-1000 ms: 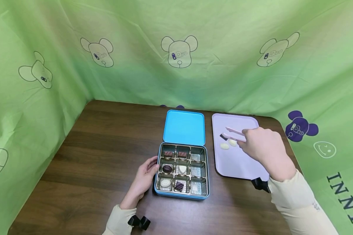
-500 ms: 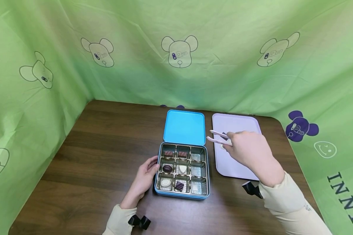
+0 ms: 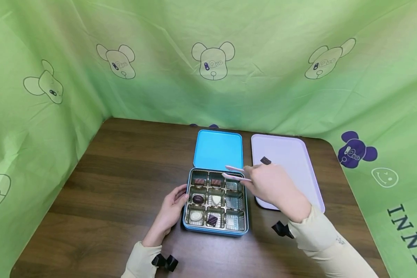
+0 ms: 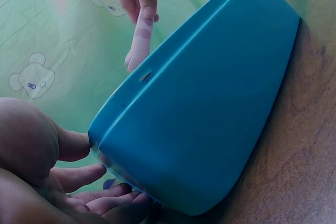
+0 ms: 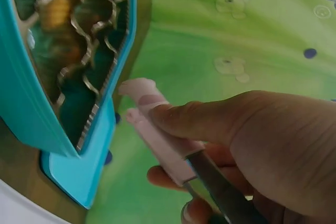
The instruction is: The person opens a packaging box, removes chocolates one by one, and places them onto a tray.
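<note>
My left hand (image 3: 170,210) rests against the left side of a blue tin (image 3: 215,231), its thumb at the rim and its fingers along the wall. My right hand (image 3: 272,185) grips pink tongs (image 5: 163,145); their tips are apart over the back right compartment, with nothing visible between them. Chocolates lie in the left and middle columns, among them a dark oval one (image 3: 198,199), a white heart-shaped one (image 3: 216,199), a pale one (image 3: 195,216) and a dark striped one (image 3: 212,220). I see no chocolate in the right column.
The tin's lid (image 3: 218,150) lies folded back behind it. To the right, a lilac tray (image 3: 285,148) carries a dark chocolate (image 3: 265,160); my right hand covers part of the tray. A patterned green cloth (image 3: 264,100) surrounds the wooden table (image 3: 125,166).
My right hand has moved left with the tongs, from above the tray to above the tin. The left hand and the tin have kept their place.
</note>
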`<state>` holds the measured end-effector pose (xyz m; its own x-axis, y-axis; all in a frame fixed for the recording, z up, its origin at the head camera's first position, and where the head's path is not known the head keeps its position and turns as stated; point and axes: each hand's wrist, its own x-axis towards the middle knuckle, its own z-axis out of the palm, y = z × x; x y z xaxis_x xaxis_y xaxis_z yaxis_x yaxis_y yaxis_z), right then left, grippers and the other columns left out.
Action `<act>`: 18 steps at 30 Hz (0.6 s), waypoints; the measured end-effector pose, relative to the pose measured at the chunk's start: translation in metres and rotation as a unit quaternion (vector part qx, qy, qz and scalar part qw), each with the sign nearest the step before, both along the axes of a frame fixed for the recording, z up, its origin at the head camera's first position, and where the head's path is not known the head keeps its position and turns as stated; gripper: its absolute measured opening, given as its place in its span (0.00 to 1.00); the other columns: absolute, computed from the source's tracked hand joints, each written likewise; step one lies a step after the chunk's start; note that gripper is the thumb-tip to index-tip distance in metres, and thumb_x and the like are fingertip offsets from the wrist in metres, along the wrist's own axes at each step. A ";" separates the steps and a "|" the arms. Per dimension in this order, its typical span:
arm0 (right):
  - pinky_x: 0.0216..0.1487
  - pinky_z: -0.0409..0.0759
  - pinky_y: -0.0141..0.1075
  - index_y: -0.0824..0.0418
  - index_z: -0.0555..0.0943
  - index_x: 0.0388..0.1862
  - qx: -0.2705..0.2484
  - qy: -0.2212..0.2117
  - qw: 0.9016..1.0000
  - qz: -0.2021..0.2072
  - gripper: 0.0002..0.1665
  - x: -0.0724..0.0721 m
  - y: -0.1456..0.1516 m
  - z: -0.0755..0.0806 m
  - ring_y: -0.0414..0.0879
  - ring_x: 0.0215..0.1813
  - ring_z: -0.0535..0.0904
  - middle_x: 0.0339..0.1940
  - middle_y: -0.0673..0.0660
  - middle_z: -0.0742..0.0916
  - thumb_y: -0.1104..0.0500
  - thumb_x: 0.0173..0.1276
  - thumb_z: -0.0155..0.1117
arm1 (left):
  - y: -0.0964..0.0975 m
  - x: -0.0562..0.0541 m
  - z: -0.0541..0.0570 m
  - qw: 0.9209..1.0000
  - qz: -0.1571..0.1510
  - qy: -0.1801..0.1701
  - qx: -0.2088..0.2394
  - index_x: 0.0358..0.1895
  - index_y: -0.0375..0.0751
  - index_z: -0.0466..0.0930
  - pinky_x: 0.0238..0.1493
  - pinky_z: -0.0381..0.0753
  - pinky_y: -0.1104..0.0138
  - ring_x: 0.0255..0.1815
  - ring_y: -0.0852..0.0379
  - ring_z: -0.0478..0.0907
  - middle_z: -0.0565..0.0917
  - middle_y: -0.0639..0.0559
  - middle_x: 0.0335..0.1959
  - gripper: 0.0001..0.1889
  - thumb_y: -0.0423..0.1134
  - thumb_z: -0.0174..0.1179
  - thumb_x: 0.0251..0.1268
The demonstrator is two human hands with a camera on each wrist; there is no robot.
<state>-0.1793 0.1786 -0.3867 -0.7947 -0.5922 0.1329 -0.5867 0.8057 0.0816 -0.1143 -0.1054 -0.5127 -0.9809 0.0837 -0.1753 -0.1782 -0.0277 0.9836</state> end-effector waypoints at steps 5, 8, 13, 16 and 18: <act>0.17 0.73 0.39 0.60 0.83 0.35 0.004 -0.023 0.999 0.033 0.17 -0.001 -0.009 -0.010 0.45 0.19 0.77 0.21 0.50 0.83 0.49 0.62 0.75 | 0.000 -0.001 -0.001 1.000 0.000 0.001 0.000 0.72 0.23 0.62 0.72 0.67 0.51 0.72 0.34 0.66 0.68 0.24 0.70 0.24 0.28 0.49 0.78; 0.18 0.75 0.39 0.59 0.82 0.33 0.008 -0.034 0.999 0.039 0.17 -0.002 -0.013 -0.014 0.46 0.20 0.77 0.20 0.49 0.82 0.48 0.62 0.75 | 0.000 -0.001 0.000 1.000 0.000 0.002 -0.001 0.72 0.23 0.62 0.72 0.67 0.51 0.72 0.34 0.66 0.67 0.23 0.70 0.24 0.28 0.49 0.78; 0.14 0.69 0.37 0.55 0.78 0.26 0.024 -0.042 0.998 0.036 0.19 -0.004 -0.017 -0.020 0.43 0.16 0.71 0.16 0.47 0.78 0.45 0.62 0.75 | -0.001 -0.001 0.000 1.000 0.001 0.002 -0.003 0.72 0.23 0.62 0.72 0.67 0.51 0.72 0.34 0.66 0.67 0.24 0.70 0.24 0.29 0.49 0.79; 0.14 0.69 0.37 0.55 0.77 0.26 0.029 -0.047 0.998 0.036 0.19 -0.005 -0.020 -0.022 0.42 0.15 0.69 0.16 0.47 0.76 0.45 0.62 0.75 | 0.000 0.000 0.000 1.000 0.002 -0.001 -0.004 0.73 0.24 0.62 0.72 0.67 0.51 0.73 0.35 0.66 0.67 0.24 0.70 0.24 0.29 0.49 0.79; 0.14 0.70 0.37 0.55 0.77 0.26 0.028 -0.051 0.998 0.034 0.20 -0.005 -0.021 -0.023 0.42 0.15 0.68 0.16 0.47 0.76 0.45 0.62 0.75 | 0.000 0.001 0.000 1.000 0.002 -0.002 -0.002 0.73 0.24 0.62 0.72 0.67 0.51 0.73 0.35 0.66 0.67 0.24 0.70 0.24 0.29 0.49 0.79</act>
